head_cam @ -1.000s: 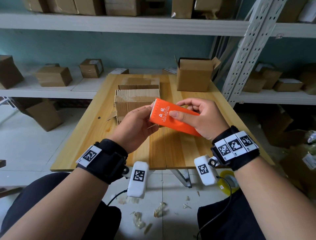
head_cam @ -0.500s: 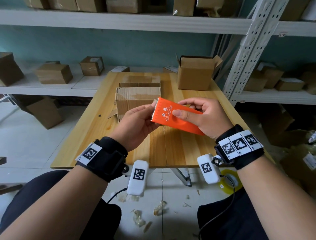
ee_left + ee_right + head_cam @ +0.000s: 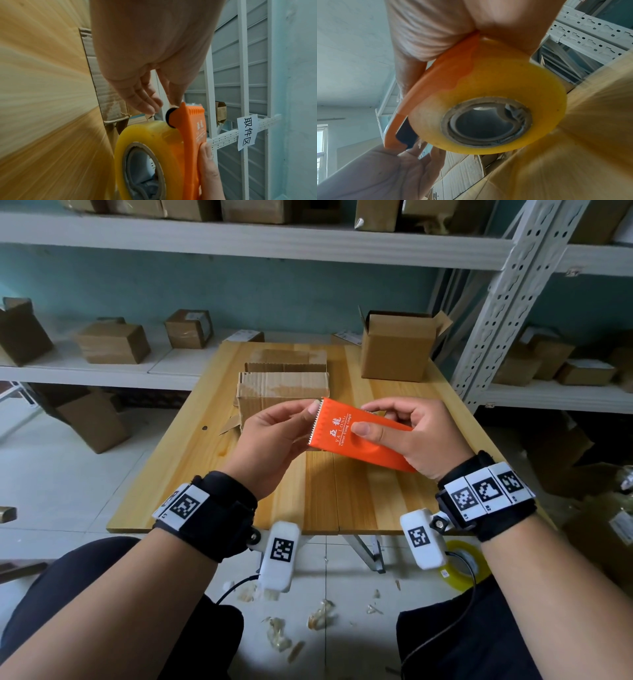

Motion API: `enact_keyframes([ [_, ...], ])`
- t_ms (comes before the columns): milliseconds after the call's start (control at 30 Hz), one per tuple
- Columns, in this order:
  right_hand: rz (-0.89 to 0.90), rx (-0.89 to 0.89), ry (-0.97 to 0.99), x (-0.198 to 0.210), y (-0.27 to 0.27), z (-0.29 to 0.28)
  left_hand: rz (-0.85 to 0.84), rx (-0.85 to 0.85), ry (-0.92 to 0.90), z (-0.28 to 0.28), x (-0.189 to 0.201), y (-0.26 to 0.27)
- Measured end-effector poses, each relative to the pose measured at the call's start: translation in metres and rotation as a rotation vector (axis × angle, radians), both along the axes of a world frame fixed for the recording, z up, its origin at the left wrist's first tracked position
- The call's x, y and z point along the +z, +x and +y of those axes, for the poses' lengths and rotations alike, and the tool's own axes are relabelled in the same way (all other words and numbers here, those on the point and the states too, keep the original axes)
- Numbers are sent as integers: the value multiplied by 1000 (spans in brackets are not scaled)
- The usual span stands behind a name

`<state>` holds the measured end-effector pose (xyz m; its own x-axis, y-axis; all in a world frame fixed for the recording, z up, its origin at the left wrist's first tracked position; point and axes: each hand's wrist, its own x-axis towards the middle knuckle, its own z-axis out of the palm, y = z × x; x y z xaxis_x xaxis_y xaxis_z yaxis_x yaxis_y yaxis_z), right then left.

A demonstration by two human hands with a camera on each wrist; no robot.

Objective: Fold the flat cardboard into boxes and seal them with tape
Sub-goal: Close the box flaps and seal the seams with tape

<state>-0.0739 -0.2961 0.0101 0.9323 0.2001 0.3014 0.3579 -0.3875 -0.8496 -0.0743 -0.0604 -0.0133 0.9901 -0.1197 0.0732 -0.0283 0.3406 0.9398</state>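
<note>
Tape dispenser: we see an orange plastic cutter with a toothed edge at its left end and white lettering, held above the desk's middle.
Tape roll: yellowish clear tape on a grey cardboard core, seated under the cutter.
Flat cardboard: brown corrugated pieces stacked on the desk, toward its far edge.
Open box: brown, upright, flaps up, at the desk's far right corner.

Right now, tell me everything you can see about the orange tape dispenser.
The orange tape dispenser is a flat plastic shell with white lettering, a toothed cutting edge at its left end and a black roller beneath. It carries a yellowish tape roll on a cardboard core. The right hand grips its body; the left hand pinches at the toothed end, above the table.
</note>
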Motion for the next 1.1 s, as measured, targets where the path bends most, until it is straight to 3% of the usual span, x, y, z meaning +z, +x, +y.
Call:
enact_keyframes([
  [267,-6,-1,6,-1,0,1,-11,-30,-34,1,3,0],
  [467,-10,-19,11,-1,0,3,-71,49,-6,-2,3,-3],
  [1100,-31,-17,-68,1,-2,7,3,130,-4,-4,4,-3],
])
